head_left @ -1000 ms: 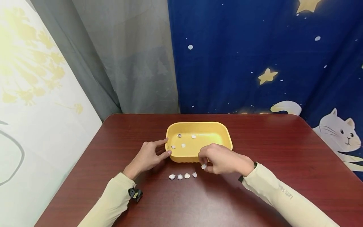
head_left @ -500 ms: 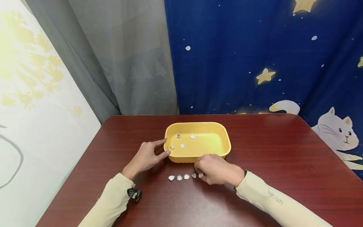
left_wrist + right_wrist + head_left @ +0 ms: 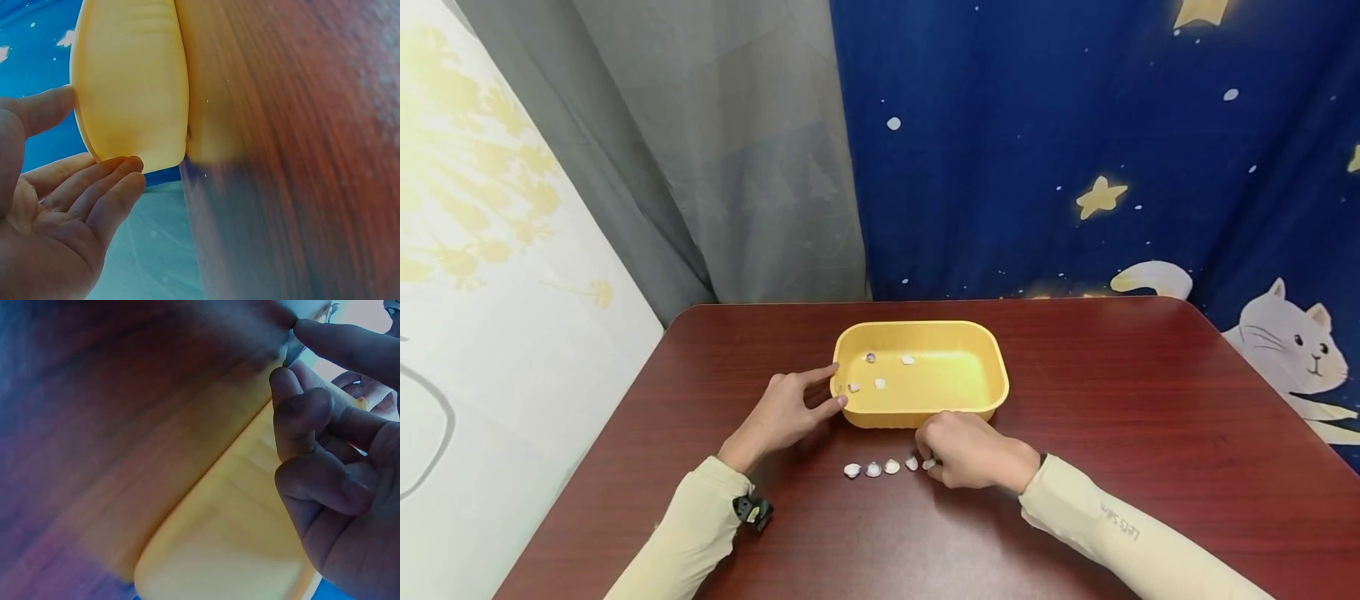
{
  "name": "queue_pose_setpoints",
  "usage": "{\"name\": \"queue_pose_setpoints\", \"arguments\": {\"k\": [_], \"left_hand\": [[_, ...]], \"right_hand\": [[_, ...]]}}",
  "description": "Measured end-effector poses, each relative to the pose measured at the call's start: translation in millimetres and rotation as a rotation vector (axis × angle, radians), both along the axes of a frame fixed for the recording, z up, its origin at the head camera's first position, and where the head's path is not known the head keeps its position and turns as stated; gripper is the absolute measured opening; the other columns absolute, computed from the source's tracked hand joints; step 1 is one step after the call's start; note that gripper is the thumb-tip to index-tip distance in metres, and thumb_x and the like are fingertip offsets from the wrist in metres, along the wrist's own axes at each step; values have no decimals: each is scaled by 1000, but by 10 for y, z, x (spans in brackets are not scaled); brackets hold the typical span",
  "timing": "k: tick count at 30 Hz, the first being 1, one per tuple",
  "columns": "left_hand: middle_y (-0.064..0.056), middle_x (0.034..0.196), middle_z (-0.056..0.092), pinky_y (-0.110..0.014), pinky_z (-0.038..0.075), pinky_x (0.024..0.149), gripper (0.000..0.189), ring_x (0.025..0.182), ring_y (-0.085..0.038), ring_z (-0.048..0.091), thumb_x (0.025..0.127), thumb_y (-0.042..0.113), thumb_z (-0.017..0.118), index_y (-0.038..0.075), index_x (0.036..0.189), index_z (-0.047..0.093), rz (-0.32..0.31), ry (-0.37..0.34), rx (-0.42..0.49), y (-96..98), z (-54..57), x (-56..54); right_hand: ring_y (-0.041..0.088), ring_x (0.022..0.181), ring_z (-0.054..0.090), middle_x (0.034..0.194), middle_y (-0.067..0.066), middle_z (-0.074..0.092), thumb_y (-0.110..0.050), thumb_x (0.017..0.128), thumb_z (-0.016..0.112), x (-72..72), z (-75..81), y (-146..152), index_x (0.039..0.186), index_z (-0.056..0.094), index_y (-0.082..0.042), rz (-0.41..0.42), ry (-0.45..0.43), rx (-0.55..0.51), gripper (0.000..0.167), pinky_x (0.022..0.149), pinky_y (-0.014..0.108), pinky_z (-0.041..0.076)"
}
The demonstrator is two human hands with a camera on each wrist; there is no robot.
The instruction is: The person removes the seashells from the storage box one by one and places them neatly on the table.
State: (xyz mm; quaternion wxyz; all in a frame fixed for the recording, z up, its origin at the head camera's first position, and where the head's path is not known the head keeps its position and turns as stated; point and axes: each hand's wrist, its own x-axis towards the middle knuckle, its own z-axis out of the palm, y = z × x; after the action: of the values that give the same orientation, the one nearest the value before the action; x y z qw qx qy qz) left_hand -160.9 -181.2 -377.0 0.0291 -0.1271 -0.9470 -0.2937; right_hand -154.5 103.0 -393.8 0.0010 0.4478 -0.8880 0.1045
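A yellow plastic tub [image 3: 955, 400] stands on the table, with several small seashells [image 3: 880, 384] spread over the left part of its floor. My left hand [image 3: 782, 415] touches the tub's left end, thumb and fingers spread along the rim and outer wall. In front of the tub, a row of white and greyish shells [image 3: 872, 470] lies on the tabletop. At the row's right end, my right hand [image 3: 973, 450] pinches a shell [image 3: 929, 464] between thumb and forefinger, low at the table surface. The right wrist view shows this shell [image 3: 292, 350] edge-on at the fingertips, other fingers curled.
The dark red wooden table [image 3: 1112, 375] reaches back to a grey curtain [image 3: 760, 167] and a blue star-patterned curtain [image 3: 1000, 167]. A white patterned panel [image 3: 512, 375] stands along the left side.
My right hand has moved down and left from beside the tub's front wall, bringing the shell to the row's right end. The left hand has stayed at the tub.
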Motion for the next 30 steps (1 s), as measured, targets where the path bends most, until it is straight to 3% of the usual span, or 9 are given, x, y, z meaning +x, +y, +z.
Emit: {"name": "queue_pose_setpoints", "arguments": {"k": [8,17,26,30], "left_hand": [[-8,143,61,-47,51,104,62,128,-24,61,91,42,72,13,144,56,4,1,11,-10,-12,1],[-9,143,60,-47,51,105,63,129,-24,60,91,42,72,13,145,56,4,-8,16,-11,-12,-7],[-8,142,62,-45,50,104,62,126,-24,61,91,41,72,12,144,56,-4,-23,3,10,26,-33],[-8,139,65,-47,50,104,61,125,-25,61,90,42,73,12,142,59,-5,-10,-15,-13,34,-39]], "right_hand": [[1,57,45,64,-10,59,-10,76,77,-12,9,11,67,64,-18,-26,-54,-12,17,50,18,37],[0,57,43,63,-10,57,-10,75,79,21,49,52,68,63,-17,-9,-16,-1,19,51,17,35],[0,54,42,57,-14,47,-16,80,80,4,176,84,70,63,-17,16,-1,1,20,50,18,34],[-1,57,45,59,-14,50,-17,81,81,-27,271,70,73,65,-16,42,-56,17,17,52,18,38]]}}
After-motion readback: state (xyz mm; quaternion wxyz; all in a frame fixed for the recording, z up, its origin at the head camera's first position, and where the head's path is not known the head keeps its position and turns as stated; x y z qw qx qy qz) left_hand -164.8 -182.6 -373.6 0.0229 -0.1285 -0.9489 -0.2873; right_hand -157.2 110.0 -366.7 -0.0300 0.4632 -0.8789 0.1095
